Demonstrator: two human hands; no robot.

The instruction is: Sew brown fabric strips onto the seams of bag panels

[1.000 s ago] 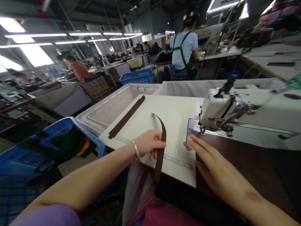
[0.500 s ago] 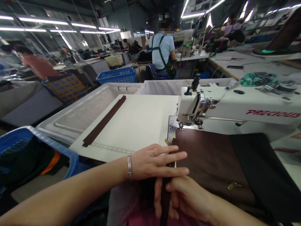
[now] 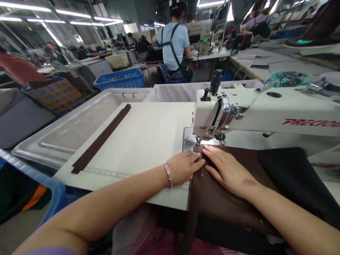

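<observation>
One strip (image 3: pixel 195 193) under left fingers (image 3: pixel 197 165), probably cloth (image 3: pixel 7 198) in basket (image 3: pixel 54 187)

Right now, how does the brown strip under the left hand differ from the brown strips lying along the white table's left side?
The handled strip runs from the presser foot down past the table's front edge; the side strips lie wholly on the table. The left hand's fingers touch the handled strip; no hand touches the side strips. Both are long, narrow and dark brown.
</observation>
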